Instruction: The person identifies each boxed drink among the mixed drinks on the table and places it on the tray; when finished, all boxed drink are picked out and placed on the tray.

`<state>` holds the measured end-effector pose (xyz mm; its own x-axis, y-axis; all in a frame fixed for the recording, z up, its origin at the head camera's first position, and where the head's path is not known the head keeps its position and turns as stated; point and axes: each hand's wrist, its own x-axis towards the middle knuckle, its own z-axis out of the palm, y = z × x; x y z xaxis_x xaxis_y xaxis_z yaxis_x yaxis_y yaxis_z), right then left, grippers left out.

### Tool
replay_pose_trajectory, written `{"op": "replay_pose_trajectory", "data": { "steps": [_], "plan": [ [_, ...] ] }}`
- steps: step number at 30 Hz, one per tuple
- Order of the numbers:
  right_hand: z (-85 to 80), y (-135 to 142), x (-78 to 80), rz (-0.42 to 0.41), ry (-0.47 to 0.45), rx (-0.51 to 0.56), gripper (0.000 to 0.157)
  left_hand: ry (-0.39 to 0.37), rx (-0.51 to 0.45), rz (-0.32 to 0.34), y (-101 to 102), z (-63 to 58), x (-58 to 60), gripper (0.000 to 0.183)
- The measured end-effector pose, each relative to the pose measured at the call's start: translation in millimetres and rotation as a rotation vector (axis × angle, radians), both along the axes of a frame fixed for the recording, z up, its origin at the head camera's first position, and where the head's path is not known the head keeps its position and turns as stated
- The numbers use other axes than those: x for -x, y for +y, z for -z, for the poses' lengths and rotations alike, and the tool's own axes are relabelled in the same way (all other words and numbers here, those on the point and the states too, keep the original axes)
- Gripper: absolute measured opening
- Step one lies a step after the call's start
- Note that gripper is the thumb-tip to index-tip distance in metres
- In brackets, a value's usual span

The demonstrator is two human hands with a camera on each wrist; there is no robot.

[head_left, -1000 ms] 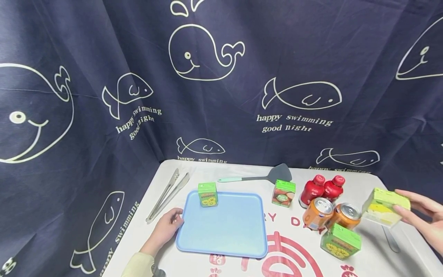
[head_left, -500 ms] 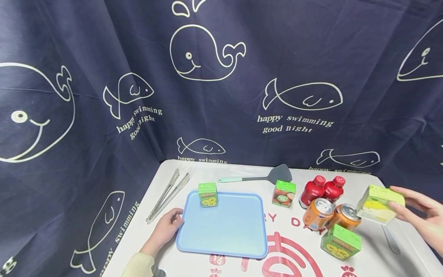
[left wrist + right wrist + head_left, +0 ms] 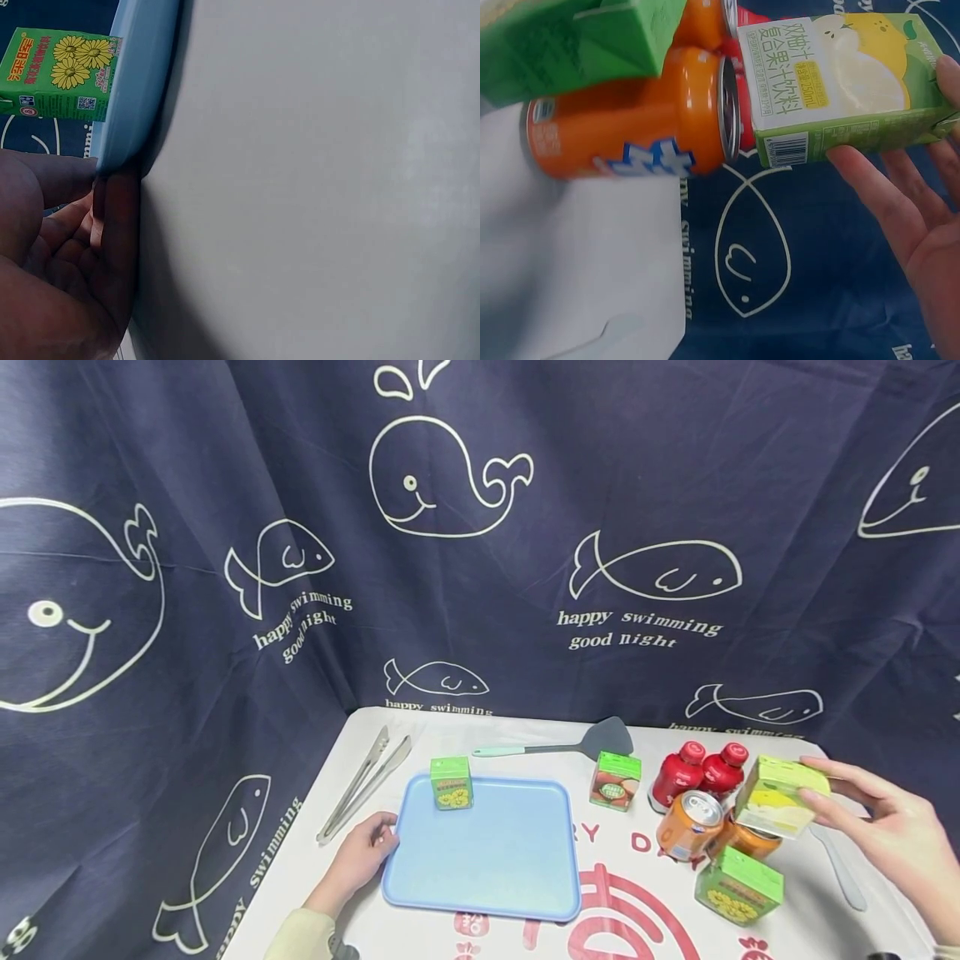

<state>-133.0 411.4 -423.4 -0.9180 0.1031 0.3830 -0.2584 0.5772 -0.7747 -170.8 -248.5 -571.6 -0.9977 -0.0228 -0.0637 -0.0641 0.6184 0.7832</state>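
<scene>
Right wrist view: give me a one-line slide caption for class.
Right hand holding a green-and-yellow juice carton near an orange can.

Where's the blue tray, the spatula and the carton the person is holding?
Blue tray (image 3: 482,853): head view, bare flat base.
Spatula (image 3: 609,736): head view, dark blade.
Held carton (image 3: 847,84): right wrist view, printed side.

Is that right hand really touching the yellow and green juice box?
Touching. The right wrist view shows the right hand holding the juice box, its fingers meeting the green edge without a gap.
</scene>
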Motion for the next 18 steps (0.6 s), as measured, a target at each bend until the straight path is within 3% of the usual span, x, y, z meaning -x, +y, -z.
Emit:
{"op": "replay_pose_trajectory", "data": {
  "steps": [18],
  "plan": [
    [3.2, -37, 20.3, -0.070, 0.058, 0.013, 0.049, 0.002, -0.010, 0.001, 0, 1.7, 0.6, 0.032]
  ]
}}
